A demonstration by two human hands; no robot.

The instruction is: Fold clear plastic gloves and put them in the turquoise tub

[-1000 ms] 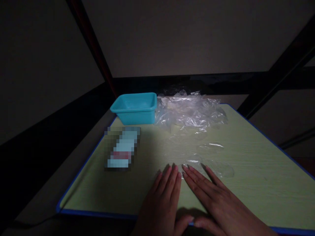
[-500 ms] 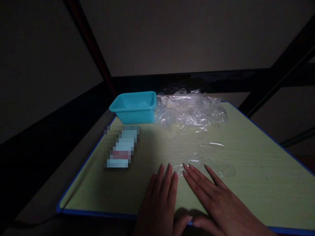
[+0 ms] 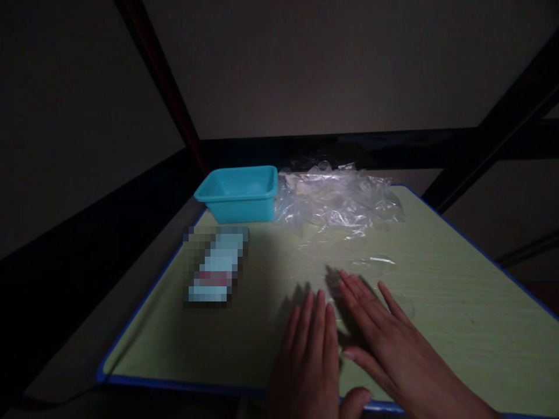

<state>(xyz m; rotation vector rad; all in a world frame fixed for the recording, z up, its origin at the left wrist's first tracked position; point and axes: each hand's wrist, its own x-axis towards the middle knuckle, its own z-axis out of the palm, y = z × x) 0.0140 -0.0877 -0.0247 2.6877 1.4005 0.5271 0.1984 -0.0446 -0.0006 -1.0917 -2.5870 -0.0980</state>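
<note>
My left hand (image 3: 311, 355) is held palm down over the near part of the table, fingers stretched out and holding nothing. To its right, my right hand (image 3: 384, 334) is also open and palm down, its fingers pointing forward, with a shadow beneath it. A clear plastic piece (image 3: 404, 305), thin and hard to make out, lies on the tabletop partly hidden by my right hand. Other clear plastic (image 3: 375, 261) lies flat just beyond my fingertips.
A crumpled heap of clear plastic (image 3: 340, 201) sits at the back of the blue-edged table (image 3: 471, 337). Left of it stands a turquoise basin (image 3: 242, 210). A pixelated flat, phone-like object (image 3: 218, 262) lies at the left. A wall rises behind.
Both hands have shifted to the right. My right hand has also moved forward and appears lifted off the tabletop, covering more of the clear plastic.
</note>
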